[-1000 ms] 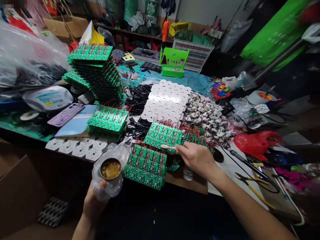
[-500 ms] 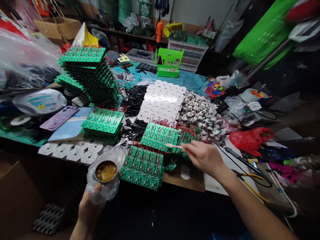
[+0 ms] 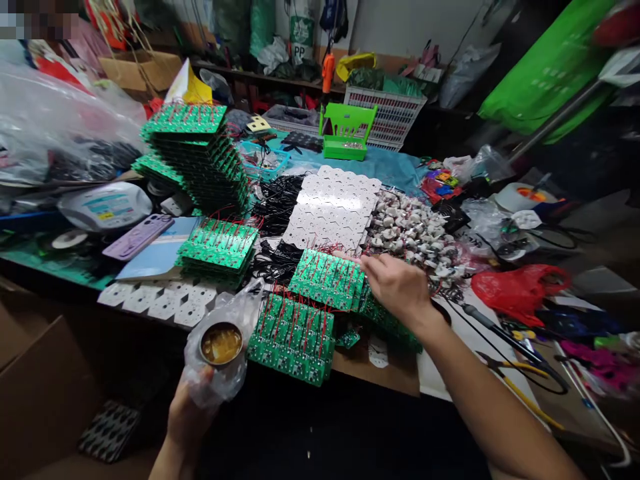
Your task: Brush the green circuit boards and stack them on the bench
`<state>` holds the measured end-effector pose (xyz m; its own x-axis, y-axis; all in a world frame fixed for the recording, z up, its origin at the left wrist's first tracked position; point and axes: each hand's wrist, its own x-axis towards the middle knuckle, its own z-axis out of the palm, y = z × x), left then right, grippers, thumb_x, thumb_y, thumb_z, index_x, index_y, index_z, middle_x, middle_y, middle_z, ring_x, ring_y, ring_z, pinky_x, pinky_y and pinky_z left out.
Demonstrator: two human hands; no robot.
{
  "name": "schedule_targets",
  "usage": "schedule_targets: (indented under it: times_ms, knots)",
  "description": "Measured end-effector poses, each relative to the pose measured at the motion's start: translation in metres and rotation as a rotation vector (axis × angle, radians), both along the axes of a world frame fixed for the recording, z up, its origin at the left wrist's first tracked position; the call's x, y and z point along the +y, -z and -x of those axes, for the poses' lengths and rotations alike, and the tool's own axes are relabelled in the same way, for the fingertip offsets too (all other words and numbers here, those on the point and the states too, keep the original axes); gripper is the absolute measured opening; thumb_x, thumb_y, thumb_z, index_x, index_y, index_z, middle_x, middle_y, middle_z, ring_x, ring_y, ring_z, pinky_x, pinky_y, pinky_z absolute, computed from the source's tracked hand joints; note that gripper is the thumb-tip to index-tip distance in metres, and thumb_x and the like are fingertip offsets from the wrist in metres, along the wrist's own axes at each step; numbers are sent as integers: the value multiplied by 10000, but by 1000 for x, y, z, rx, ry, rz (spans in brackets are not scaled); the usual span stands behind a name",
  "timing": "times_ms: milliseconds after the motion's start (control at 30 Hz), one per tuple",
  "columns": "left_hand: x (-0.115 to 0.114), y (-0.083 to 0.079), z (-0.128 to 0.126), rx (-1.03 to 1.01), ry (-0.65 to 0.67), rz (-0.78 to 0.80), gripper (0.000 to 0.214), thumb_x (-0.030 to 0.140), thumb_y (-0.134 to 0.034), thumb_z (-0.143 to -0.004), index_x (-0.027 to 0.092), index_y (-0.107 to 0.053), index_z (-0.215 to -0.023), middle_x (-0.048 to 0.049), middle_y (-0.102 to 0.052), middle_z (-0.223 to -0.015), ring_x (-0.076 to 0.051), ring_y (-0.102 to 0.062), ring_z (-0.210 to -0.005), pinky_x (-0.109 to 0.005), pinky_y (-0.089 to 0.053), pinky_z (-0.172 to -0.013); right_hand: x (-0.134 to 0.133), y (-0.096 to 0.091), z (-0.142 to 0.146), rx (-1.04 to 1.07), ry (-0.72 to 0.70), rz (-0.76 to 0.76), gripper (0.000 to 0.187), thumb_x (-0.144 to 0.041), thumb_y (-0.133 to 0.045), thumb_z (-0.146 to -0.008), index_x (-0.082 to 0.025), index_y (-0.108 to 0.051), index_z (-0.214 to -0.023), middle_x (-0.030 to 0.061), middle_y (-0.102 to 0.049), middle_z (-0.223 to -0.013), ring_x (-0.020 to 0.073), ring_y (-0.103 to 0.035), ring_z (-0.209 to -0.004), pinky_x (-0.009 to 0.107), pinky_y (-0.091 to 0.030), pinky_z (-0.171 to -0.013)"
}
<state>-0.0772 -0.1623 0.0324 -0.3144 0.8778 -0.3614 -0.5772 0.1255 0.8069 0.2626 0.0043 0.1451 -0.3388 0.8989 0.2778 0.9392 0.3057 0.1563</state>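
My left hand (image 3: 193, 403) is closed around a round tin (image 3: 221, 345) wrapped in clear plastic, with amber, glossy stuff inside. In my closed right hand (image 3: 395, 283) is a thin pink-handled brush (image 3: 347, 256), its pale tip over the far edge of a green circuit board panel (image 3: 327, 277) with red and black wires. Nearer to me lies another wired circuit board panel (image 3: 293, 337), just right of the tin. More green boards are partly hidden beneath my right wrist.
A tall stack of green boards (image 3: 200, 160) and a lower stack (image 3: 217, 250) stand at left. White perforated sheets (image 3: 333, 207) lie behind, beside a pile of small white parts (image 3: 415, 230). At right are a soldering iron (image 3: 495, 327) and yellow-handled pliers (image 3: 525, 390).
My right hand has moved the brush away from me, from the panel's near edge to its far edge. The tin stays in my left hand. The whole view has shifted slightly.
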Motion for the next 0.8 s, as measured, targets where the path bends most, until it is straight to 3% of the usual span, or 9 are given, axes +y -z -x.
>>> schedule_targets:
  times_ms: [133,233,367,467,567,667,800]
  knots:
    - [3,-2,-1,-5,-112,123,779,391,-813,-555,166,-615,-1273,-184,-700,-1219,-433,-664,-1095,-506,-623,-840,-15,10,47,35,-204,129,411,-368,-304,-1063,-233,-691,-1042,41,-637,-781,134,-493,-632,305,-180,-567]
    - [4,-7,-3,-18,-104,115,755,382,-827,-527,167,-634,-1224,-181,-715,-1175,-409,-685,-1046,-472,-621,-835,-17,18,72,0,-189,221,382,-339,-322,-1063,-209,-679,-1037,57,-652,-816,135,-521,-643,304,-170,-558]
    - [6,-15,-9,-4,-80,64,704,388,-837,-522,151,-658,-1160,-178,-726,-1118,-395,-696,-999,-467,-606,-855,-21,20,75,111,-197,333,329,-382,-402,-1047,-225,-686,-993,34,-680,-833,139,-580,-662,273,-241,-560]
    - [6,-19,-14,-4,-74,57,718,393,-835,-515,151,-650,-1165,-173,-728,-1093,-398,-692,-995,-478,-591,-868,-37,14,73,347,-206,265,317,-382,-416,-1047,-222,-690,-1048,37,-705,-882,151,-627,-737,256,-338,-608]
    - [6,-21,-18,19,-59,25,760,381,-825,-512,137,-621,-1202,-182,-716,-1111,-394,-687,-1000,-474,-575,-881,-63,10,81,537,-370,220,319,-359,-420,-1050,-199,-684,-1127,50,-700,-878,147,-631,-748,250,-387,-652]
    - [5,-21,-18,93,-31,10,748,424,-804,-537,125,-604,-1192,-194,-708,-1088,-389,-691,-977,-473,-575,-855,-88,11,97,541,-578,214,297,-307,-439,-1046,-178,-679,-1162,32,-653,-774,134,-592,-678,251,-374,-633]
    - [3,-24,-16,198,23,-34,739,476,-786,-585,131,-578,-1204,-186,-698,-1116,-359,-696,-987,-461,-573,-869,-99,20,112,478,-616,115,299,-299,-438,-1047,-167,-697,-1117,16,-595,-698,129,-529,-609,273,-326,-582]
